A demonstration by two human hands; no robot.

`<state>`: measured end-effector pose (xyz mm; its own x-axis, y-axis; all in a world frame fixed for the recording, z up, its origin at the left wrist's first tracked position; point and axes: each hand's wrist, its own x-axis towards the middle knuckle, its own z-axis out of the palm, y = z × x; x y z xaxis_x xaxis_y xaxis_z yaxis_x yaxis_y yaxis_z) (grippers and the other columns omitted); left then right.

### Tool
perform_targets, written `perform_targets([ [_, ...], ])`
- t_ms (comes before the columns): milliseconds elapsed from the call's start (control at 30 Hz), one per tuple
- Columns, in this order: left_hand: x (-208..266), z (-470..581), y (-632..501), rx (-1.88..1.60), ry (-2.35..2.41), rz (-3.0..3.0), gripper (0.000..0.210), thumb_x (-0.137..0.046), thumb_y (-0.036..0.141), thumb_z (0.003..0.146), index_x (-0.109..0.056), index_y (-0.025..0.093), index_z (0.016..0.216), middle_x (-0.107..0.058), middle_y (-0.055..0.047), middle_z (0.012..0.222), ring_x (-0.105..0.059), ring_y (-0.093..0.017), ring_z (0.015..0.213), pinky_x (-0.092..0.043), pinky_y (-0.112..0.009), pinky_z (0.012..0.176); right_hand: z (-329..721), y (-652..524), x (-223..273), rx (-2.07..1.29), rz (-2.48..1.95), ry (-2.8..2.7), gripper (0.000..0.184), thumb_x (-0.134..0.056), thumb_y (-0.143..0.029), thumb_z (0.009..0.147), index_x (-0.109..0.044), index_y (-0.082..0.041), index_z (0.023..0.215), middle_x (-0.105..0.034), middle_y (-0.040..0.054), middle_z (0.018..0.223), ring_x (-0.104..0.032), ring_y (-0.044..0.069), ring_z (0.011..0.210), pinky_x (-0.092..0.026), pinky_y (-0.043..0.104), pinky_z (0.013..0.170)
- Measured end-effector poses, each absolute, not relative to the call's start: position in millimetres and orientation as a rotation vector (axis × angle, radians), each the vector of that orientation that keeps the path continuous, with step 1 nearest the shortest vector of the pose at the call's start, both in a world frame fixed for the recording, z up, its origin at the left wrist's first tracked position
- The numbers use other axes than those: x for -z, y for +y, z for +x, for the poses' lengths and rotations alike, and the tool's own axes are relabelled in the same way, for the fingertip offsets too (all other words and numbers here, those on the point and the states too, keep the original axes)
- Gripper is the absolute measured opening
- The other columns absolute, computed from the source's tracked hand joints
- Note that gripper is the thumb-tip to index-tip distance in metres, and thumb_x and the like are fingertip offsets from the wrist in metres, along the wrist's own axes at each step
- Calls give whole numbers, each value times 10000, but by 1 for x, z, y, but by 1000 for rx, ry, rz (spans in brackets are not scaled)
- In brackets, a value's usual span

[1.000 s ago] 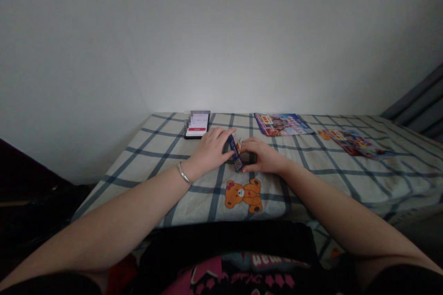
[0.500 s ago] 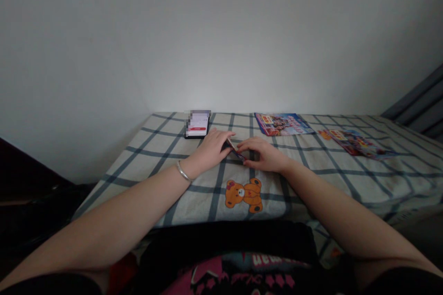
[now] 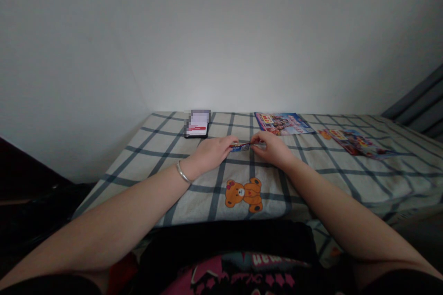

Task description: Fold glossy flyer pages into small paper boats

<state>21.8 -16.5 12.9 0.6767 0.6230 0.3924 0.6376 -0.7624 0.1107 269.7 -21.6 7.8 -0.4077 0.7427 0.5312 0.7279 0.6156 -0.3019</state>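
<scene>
Where the frame is widest, a pale wall [image 3: 221, 37] fills the upper half, faintly stained near its top left. Below it spreads a checked cloth [image 3: 311, 166], off-white with dark blue-grey lines, its far edge meeting the wall. The person's black top [image 3: 228, 235], printed in pink and pale lettering, shows at the bottom, and grey pleated fabric [image 3: 422, 101] slants in from the right side. Two colourful printed sheets lie flat on the cloth: a blue and pink sheet [image 3: 285, 124] close to the wall, and a darker sheet [image 3: 362, 144] farther right and a little nearer the person. Both bare forearms reach in, so that the left hand [image 3: 212, 153] and right hand [image 3: 272, 149] face each other near the middle of the cloth. A phone [image 3: 198, 126] lies beyond the left hand, its lit screen partly pixelated. An orange bear print [image 3: 244, 196] decorates the cloth on the near side of the hands. A silvery bracelet [image 3: 182, 173] circles the left wrist. Smallest is a blue printed strip [image 3: 240, 148], held level between the two hands: the left pinches one end, its thumb largely hidden, and the right pinches the other between thumb and fingertips.
</scene>
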Motion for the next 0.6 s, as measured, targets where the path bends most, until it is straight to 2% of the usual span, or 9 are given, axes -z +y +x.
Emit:
perform_targets([
  [100, -13, 22, -16, 628, -1131, -2827, 267, -494, 205, 966, -497, 186, 1232, -695, -62, 1040, -677, -201, 904, -525, -315, 777, 270, -22, -9, 5, -1099, -2233, 69, -630, -131, 800, -648, -196, 813, -667, 49, 872, -622, 206, 875, -509, 344, 818],
  [233, -10, 20, -13, 644, -1044, -2873, 199, -491, 190, 961, -560, 196, 1148, -695, -43, 1017, -671, -187, 906, -527, -307, 794, 270, -21, -7, 50, -1055, -2294, 102, -648, -166, 827, -700, -208, 905, -675, 73, 1020, -620, 224, 988, -509, 386, 906],
  [400, -6, 18, -8, 769, -813, -2941, 243, -471, 166, 968, -584, 219, 1176, -646, -37, 1197, -622, -170, 1087, -505, -312, 945, 269, -21, -5, 55, -1042, -2345, 169, -670, -180, 829, -729, -229, 979, -683, 61, 1082, -622, 224, 1028, -508, 402, 942],
  [600, -7, 19, -8, 772, -767, -2934, 249, -465, 173, 977, -626, 224, 1160, -583, -40, 1309, -602, -165, 1133, -504, -312, 973, 269, -19, -3, 94, -1062, -2365, 227, -679, -183, 824, -741, -248, 1033, -672, 64, 1128, -617, 235, 1059, -509, 420, 961],
])
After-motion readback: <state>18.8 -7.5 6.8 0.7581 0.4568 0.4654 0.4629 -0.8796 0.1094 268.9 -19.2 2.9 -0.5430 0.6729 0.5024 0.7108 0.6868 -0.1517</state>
